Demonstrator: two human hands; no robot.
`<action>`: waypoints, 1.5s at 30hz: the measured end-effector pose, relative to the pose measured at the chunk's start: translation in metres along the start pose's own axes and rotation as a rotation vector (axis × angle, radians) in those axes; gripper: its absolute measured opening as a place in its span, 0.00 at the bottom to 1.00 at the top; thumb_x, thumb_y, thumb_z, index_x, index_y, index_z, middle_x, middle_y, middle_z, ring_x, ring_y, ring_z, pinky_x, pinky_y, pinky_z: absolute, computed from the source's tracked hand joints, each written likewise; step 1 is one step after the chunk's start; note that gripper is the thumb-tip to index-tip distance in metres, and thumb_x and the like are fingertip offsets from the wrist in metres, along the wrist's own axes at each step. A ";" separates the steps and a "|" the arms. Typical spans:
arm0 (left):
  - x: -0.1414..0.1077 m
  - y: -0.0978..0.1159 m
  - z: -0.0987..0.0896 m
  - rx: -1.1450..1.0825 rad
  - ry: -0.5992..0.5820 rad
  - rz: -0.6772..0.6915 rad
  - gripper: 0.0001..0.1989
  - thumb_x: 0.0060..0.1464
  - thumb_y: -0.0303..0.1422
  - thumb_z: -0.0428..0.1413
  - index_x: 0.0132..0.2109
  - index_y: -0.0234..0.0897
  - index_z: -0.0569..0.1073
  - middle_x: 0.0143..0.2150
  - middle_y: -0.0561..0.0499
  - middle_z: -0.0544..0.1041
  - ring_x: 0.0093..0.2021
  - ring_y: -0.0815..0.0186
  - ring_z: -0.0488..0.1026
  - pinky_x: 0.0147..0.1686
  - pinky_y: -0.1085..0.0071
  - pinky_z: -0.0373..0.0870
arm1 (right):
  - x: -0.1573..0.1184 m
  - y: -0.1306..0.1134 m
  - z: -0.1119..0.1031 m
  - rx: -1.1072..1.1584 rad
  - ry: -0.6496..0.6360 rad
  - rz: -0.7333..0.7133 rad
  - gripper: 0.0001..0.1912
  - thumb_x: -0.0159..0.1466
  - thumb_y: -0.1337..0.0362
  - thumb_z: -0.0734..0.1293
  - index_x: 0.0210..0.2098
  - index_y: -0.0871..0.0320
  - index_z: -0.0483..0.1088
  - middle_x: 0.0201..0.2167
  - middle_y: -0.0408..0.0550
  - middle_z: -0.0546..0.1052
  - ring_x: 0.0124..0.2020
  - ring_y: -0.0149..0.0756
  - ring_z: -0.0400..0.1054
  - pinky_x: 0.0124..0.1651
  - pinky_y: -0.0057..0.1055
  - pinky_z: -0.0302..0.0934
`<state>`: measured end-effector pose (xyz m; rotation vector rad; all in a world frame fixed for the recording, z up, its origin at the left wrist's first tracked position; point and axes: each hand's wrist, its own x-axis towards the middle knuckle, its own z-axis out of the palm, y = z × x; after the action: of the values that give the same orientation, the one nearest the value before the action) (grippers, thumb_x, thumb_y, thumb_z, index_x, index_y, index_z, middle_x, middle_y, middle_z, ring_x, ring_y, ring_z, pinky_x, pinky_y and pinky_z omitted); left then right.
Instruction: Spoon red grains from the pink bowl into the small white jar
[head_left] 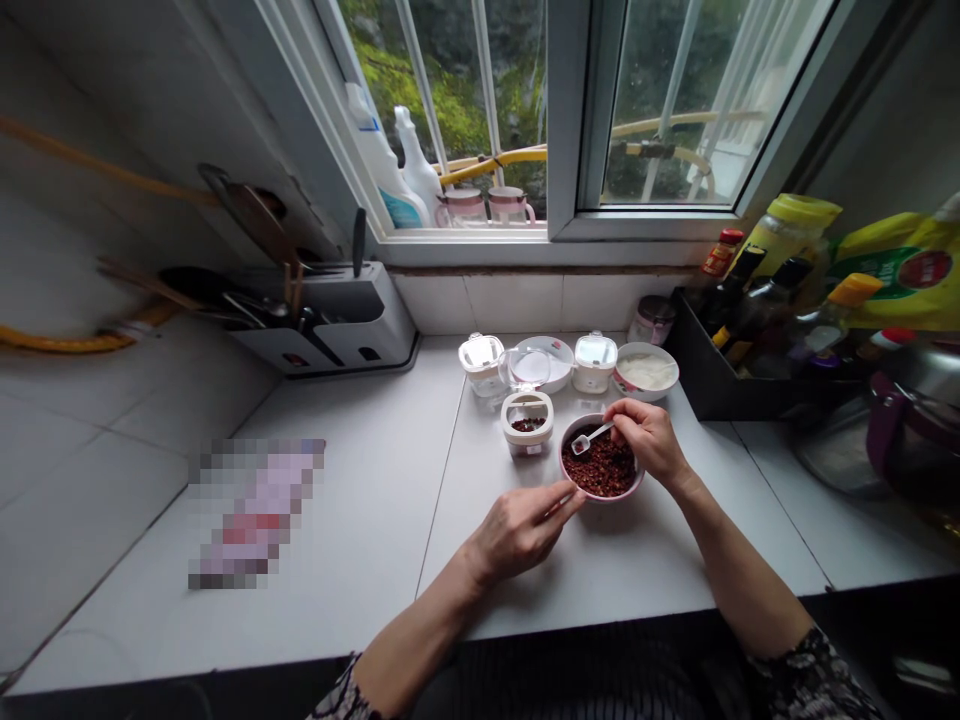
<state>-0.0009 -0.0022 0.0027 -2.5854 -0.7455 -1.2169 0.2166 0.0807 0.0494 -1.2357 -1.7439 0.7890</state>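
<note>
My right hand (651,440) pinches the handle of a small white spoon (592,437), whose scoop sits over the contents of a bowl (638,484). Dark red dried bits (604,470), which look like Sichuan peppercorns, fill much of that bowl. At its near left rim, my left hand (529,525) grips the edge with its fingertips. Just left of the bowl stands a clear square jar (528,432) with a cream rim, its top open and some of the same red bits inside.
Behind are two cream-lidded jars (482,362) (595,365), a clear lid (529,368), a plate (555,358) and a bowl of white grains (646,372). A black box of bottles (724,390) stands right, a utensil holder (337,330) left. A blurred packet (259,510) lies at left.
</note>
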 end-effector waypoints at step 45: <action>0.003 0.000 0.001 -0.003 0.028 0.007 0.15 0.63 0.21 0.47 0.54 0.29 0.72 0.44 0.41 0.80 0.34 0.67 0.79 0.32 0.73 0.80 | -0.002 -0.025 0.029 0.225 0.126 -0.082 0.10 0.65 0.60 0.63 0.40 0.57 0.74 0.29 0.47 0.80 0.27 0.35 0.72 0.37 0.35 0.67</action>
<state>0.0014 -0.0011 0.0049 -2.5656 -0.7287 -1.2497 0.1807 0.0704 0.0572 -1.0340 -1.5481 0.8162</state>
